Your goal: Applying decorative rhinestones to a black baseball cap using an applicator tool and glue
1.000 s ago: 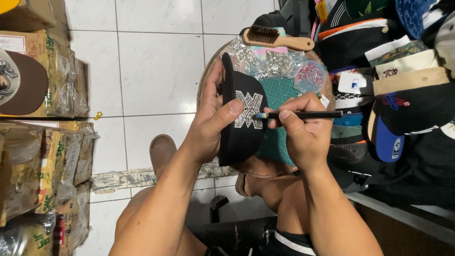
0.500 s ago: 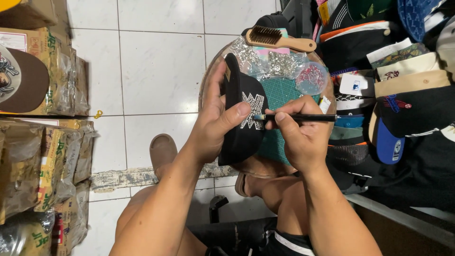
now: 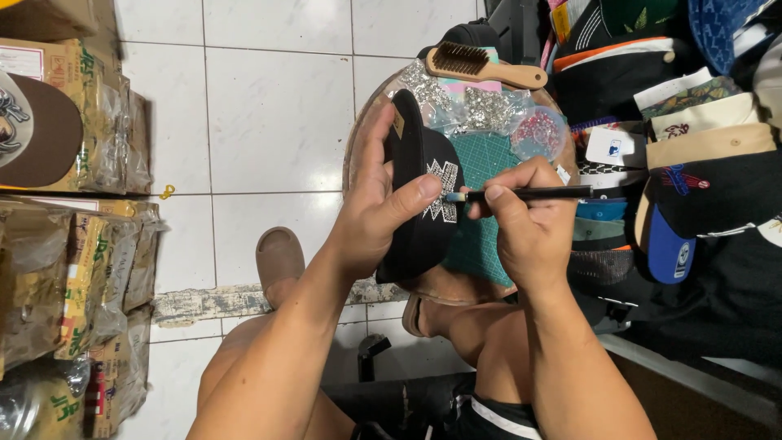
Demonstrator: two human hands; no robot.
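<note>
A black cap (image 3: 419,204) is gripped by the left hand (image 3: 375,204), fingers wrapped behind the crown and thumb pressed on the front, apparently to steady the silver emblem (image 3: 442,191). A thin black pen-like tool (image 3: 529,194) is pinched by the right hand (image 3: 525,220), its tip touching the emblem. The cap is held over a green cutting mat (image 3: 489,163) on a round wooden stool (image 3: 456,285). A wooden brush (image 3: 481,65) and bags of studs (image 3: 489,110) lie at the far edge, seemingly within reach.

Beneath me: white glossy floor tiles (image 3: 277,122) with one chipped grout line (image 3: 236,300). At my left, plastic-wrapped cardboard boxes (image 3: 73,269). At my right, stacked caps (image 3: 692,163) fill the shelving.
</note>
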